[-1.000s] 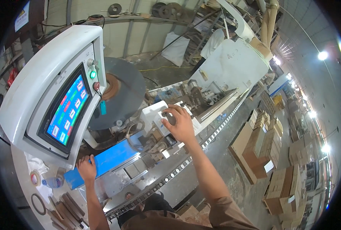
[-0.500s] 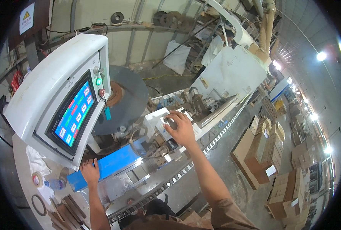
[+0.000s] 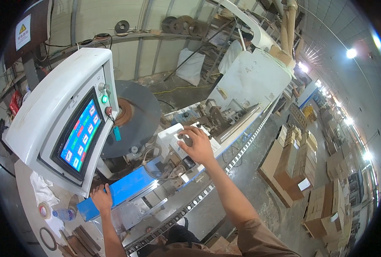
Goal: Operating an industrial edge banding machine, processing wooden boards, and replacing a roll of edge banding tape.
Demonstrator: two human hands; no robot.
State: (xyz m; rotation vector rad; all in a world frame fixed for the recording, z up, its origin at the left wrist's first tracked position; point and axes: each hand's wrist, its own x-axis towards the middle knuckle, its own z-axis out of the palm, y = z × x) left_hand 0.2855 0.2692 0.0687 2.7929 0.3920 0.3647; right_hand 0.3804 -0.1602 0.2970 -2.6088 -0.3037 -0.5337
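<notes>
Two hands rest on a machine at frame centre. Its blue guide plate (image 3: 122,190) runs lengthwise from lower left up toward centre; flat, bright blue, glossy. Left hand (image 3: 101,199), arm near vertical, lies on the plate's lower-left end, fingers together. Right hand (image 3: 198,145), arm extended diagonally, presses the white housing (image 3: 170,136), fingers spread.

Woodworking factory floor, seen at an industrial panel-processing machine.

A white control cabinet with a colour touchscreen (image 3: 80,137) and push buttons is mounted left of the right hand (image 3: 198,145), which is laid on a white machine block (image 3: 173,138). A large grey coil of banding (image 3: 132,115) is seen behind it, and a toothed conveyor track (image 3: 225,165) beside it. Stacked panels (image 3: 291,171) are ranged on the concrete floor to the right, under rows of ceiling lamps (image 3: 351,53).
</notes>
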